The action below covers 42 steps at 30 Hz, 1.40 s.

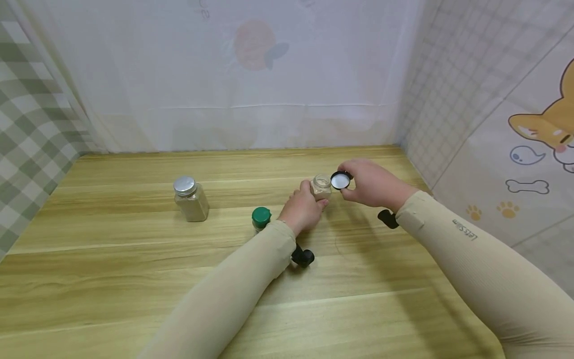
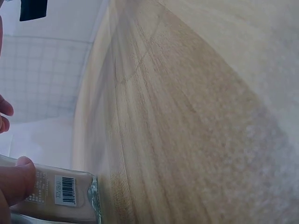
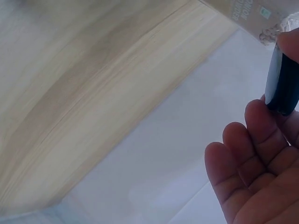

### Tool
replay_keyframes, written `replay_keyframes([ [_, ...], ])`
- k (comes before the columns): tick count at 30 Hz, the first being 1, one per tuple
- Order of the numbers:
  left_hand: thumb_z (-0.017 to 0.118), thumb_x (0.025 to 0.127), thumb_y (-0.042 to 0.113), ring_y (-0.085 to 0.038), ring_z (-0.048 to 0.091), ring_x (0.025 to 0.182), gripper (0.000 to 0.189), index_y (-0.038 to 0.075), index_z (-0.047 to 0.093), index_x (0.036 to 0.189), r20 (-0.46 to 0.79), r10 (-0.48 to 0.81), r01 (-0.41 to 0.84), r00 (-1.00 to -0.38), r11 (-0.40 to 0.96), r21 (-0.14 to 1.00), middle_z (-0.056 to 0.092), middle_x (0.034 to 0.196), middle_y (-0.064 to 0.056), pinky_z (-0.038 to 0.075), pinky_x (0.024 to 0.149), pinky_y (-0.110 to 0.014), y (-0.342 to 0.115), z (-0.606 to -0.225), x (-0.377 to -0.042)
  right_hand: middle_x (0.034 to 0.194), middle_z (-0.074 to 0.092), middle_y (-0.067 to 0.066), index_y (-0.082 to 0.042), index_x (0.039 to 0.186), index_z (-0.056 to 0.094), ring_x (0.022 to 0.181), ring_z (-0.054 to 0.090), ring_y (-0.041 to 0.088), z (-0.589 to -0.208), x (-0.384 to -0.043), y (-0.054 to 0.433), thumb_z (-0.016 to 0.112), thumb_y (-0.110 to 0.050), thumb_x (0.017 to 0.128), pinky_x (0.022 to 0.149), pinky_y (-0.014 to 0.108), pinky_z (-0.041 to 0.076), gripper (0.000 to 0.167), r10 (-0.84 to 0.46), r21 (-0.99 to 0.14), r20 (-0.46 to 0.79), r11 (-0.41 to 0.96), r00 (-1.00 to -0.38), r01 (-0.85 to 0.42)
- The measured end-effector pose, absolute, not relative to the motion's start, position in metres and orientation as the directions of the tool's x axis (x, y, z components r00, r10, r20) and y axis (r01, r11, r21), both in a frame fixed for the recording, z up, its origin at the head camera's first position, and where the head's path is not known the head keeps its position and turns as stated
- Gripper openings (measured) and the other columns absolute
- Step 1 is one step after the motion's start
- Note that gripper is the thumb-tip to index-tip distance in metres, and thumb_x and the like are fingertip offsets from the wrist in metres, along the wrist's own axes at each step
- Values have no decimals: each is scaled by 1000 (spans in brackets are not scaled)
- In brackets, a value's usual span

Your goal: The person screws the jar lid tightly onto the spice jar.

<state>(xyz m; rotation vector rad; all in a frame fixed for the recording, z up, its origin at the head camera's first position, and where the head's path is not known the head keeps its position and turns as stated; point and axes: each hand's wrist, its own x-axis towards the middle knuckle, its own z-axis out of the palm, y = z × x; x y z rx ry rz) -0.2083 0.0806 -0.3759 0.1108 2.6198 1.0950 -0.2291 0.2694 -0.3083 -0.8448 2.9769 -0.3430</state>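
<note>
My left hand [image 1: 305, 207] grips a small clear glass jar [image 1: 321, 185] of pale powder, its mouth uncovered and facing up. A barcode label shows on the jar [image 2: 65, 190] in the left wrist view, with the thumb pressed on its side. Just right of the jar's mouth, my right hand [image 1: 369, 182] pinches a round black lid [image 1: 341, 180] between thumb and fingers, its white inner face showing. In the right wrist view the lid [image 3: 282, 84] is seen edge-on, the other fingers [image 3: 236, 158] loosely extended below it.
A square jar with a silver lid [image 1: 191, 199] stands on the left of the wooden table [image 1: 112, 279]. Beside my left forearm is a jar with a green cap [image 1: 261, 217], partly hidden. A white curtain [image 1: 179, 75] borders the back, a printed one [image 1: 484, 149] the right.
</note>
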Motion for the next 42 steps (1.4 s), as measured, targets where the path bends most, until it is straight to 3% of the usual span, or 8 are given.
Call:
replay_keyframes([
  [21, 60, 106, 45, -30, 59, 124, 61, 16, 34, 153, -245, 211, -19, -946, 722, 692, 61, 131, -15, 50, 105, -46, 78, -375, -209, 110, 72, 15, 2, 117, 65, 108, 68, 34, -303, -227, 265, 72, -6, 91, 100, 52, 51, 29, -483, -344, 57, 812, -874, -471],
  [31, 59, 107, 44, -30, 58, 128, 60, 17, 33, 154, -253, 219, -17, -943, 724, 689, 61, 134, -15, 49, 107, -47, 78, -376, -209, 122, 67, 20, 2, 126, 62, 120, 64, 39, -303, -226, 262, 72, -11, 95, 105, 56, 49, 34, -463, -398, 22, 809, -886, -433],
  [42, 58, 108, 41, -27, 56, 114, 55, 16, 35, 150, -241, 222, -8, -945, 719, 695, 62, 125, -14, 50, 97, -44, 78, -376, -208, 128, 66, 22, 4, 128, 59, 127, 62, 42, -309, -229, 256, 70, -11, 99, 109, 60, 48, 34, -455, -502, -24, 776, -890, -383],
])
